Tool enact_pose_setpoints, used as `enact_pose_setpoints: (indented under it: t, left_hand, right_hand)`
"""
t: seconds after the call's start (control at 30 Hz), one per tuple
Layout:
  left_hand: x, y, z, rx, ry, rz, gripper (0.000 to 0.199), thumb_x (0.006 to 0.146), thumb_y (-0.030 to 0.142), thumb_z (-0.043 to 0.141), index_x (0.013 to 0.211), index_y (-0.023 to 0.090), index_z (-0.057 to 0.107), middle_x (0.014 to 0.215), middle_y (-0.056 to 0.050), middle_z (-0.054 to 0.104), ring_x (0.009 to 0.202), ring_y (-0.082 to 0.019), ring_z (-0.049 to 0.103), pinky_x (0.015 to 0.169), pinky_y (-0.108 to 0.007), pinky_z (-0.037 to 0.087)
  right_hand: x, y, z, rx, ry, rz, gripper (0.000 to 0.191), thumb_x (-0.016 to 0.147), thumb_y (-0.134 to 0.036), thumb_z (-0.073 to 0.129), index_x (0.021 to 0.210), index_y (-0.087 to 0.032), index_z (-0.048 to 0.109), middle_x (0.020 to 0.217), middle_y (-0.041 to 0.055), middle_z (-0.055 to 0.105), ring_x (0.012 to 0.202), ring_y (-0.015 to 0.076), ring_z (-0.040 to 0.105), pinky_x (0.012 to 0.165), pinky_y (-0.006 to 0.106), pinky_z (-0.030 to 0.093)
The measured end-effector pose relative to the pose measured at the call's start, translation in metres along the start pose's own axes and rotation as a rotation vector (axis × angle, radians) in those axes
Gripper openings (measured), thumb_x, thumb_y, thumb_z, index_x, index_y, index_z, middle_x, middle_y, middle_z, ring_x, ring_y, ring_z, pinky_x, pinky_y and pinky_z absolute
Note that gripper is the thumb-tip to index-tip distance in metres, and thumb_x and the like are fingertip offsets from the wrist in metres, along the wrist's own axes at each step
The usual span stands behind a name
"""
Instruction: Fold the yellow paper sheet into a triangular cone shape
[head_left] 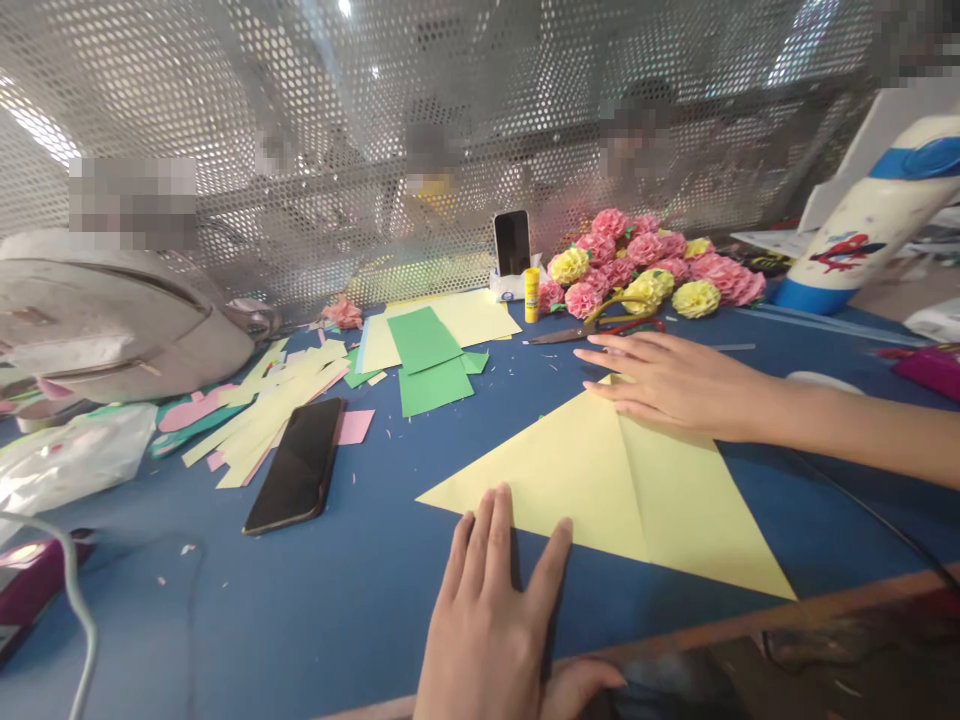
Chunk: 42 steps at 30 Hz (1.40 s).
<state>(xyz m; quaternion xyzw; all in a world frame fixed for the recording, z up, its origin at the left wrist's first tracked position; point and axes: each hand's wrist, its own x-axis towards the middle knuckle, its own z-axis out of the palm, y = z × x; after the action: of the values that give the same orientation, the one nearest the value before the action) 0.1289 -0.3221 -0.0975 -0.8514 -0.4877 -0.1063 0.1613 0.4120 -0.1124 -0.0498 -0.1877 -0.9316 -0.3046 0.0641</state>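
A folded sheet of yellow paper point(562, 460) lies on the blue tabletop in a triangular shape, with a crease running down its middle. My left hand point(491, 610) comes in from the bottom with fingers spread; its fingertips rest on the paper's near edge. From the right reaches my right hand point(667, 385), palm down over the paper's top corner, its fingers stretched out to the left and covering part of that corner. Neither hand grips anything.
Left of the paper are a black phone point(296, 465), yellow strips point(289, 410) and green paper point(426, 345). Behind stand a glue stick point(532, 297), scissors point(600, 325) and pink and yellow paper flowers point(645, 255). A bottle point(862, 220) is at right, a backpack point(112, 310) at left.
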Motion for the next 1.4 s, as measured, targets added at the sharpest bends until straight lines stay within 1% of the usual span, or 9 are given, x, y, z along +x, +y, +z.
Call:
enact_pose_setpoints:
  t: [0.23, 0.57, 0.7, 0.83, 0.93, 1.07, 1.2, 1.3, 1.4]
  left_hand:
    - [-0.002, 0.001, 0.001, 0.007, 0.012, 0.001, 0.108, 0.072, 0.089, 0.037, 0.158, 0.026, 0.021, 0.152, -0.029, 0.038, 0.137, -0.044, 0.041, 0.098, -0.051, 0.054]
    - [-0.001, 0.0, 0.001, 0.052, 0.063, 0.011, 0.106, 0.073, 0.089, 0.034, 0.157, 0.025, 0.025, 0.15, -0.026, 0.044, 0.136, -0.042, 0.046, 0.098, -0.048, 0.054]
    - [-0.002, 0.0, 0.002, 0.079, 0.061, 0.014, 0.107, 0.072, 0.09, 0.033, 0.157, 0.026, 0.023, 0.15, -0.026, 0.044, 0.136, -0.041, 0.046, 0.098, -0.047, 0.053]
    - [-0.002, 0.0, 0.003, 0.109, 0.061, 0.027, 0.108, 0.071, 0.09, 0.032, 0.157, 0.026, 0.022, 0.149, -0.026, 0.046, 0.135, -0.04, 0.048, 0.097, -0.045, 0.055]
    - [-0.001, -0.001, 0.003, 0.131, 0.064, 0.04, 0.109, 0.071, 0.091, 0.032, 0.157, 0.025, 0.022, 0.146, -0.026, 0.048, 0.135, -0.04, 0.048, 0.097, -0.044, 0.054]
    - [-0.001, -0.001, 0.003, 0.138, 0.062, 0.033, 0.108, 0.071, 0.09, 0.034, 0.157, 0.026, 0.022, 0.147, -0.026, 0.048, 0.134, -0.04, 0.049, 0.097, -0.044, 0.054]
    - [-0.001, -0.002, 0.004, 0.116, 0.07, 0.029, 0.108, 0.071, 0.09, 0.034, 0.157, 0.026, 0.021, 0.147, -0.025, 0.048, 0.134, -0.039, 0.049, 0.097, -0.044, 0.054]
    - [-0.001, -0.001, 0.004, 0.094, 0.056, 0.025, 0.107, 0.073, 0.09, 0.034, 0.158, 0.026, 0.021, 0.15, -0.025, 0.044, 0.136, -0.04, 0.047, 0.098, -0.045, 0.053]
    - [-0.001, 0.0, 0.003, 0.07, 0.036, -0.007, 0.104, 0.074, 0.088, 0.034, 0.157, 0.028, 0.021, 0.154, -0.024, 0.039, 0.138, -0.041, 0.044, 0.101, -0.047, 0.051]
  right_hand:
    - [-0.002, -0.009, 0.002, 0.051, -0.007, 0.119, 0.041, 0.101, -0.036, 0.039, 0.131, -0.022, 0.063, 0.152, 0.01, 0.047, 0.138, 0.0313, 0.042, 0.101, 0.05, 0.041]
    - [-0.001, -0.018, -0.001, 0.029, -0.036, 0.179, 0.041, 0.101, -0.032, 0.038, 0.127, -0.02, 0.066, 0.152, 0.011, 0.046, 0.14, 0.0315, 0.04, 0.102, 0.049, 0.038]
    - [0.0, -0.023, -0.001, 0.01, -0.034, 0.219, 0.041, 0.101, -0.032, 0.038, 0.129, -0.021, 0.065, 0.154, 0.0102, 0.044, 0.141, 0.0311, 0.038, 0.103, 0.049, 0.037]
    - [0.004, -0.023, 0.001, -0.016, -0.027, 0.26, 0.039, 0.1, -0.031, 0.04, 0.124, -0.017, 0.068, 0.152, 0.0111, 0.046, 0.142, 0.0299, 0.037, 0.105, 0.048, 0.034]
    - [0.005, -0.02, 0.003, -0.014, -0.028, 0.26, 0.037, 0.099, -0.032, 0.044, 0.121, -0.016, 0.07, 0.152, 0.0106, 0.047, 0.142, 0.0294, 0.036, 0.106, 0.047, 0.033]
    - [0.0, -0.019, 0.005, 0.002, -0.033, 0.253, 0.038, 0.099, -0.032, 0.045, 0.124, -0.017, 0.068, 0.153, 0.0102, 0.045, 0.143, 0.0294, 0.034, 0.107, 0.047, 0.033]
    - [-0.004, -0.023, 0.004, 0.005, -0.044, 0.276, 0.039, 0.099, -0.031, 0.043, 0.125, -0.014, 0.067, 0.154, 0.0117, 0.043, 0.144, 0.0299, 0.033, 0.108, 0.048, 0.033]
    - [-0.002, -0.023, 0.001, 0.018, -0.033, 0.298, 0.038, 0.099, -0.03, 0.042, 0.121, -0.015, 0.069, 0.152, 0.0114, 0.046, 0.144, 0.0293, 0.034, 0.108, 0.047, 0.033]
    - [0.002, -0.018, -0.002, 0.043, -0.031, 0.278, 0.039, 0.1, -0.031, 0.04, 0.116, -0.016, 0.072, 0.151, 0.011, 0.048, 0.142, 0.0299, 0.036, 0.107, 0.047, 0.034]
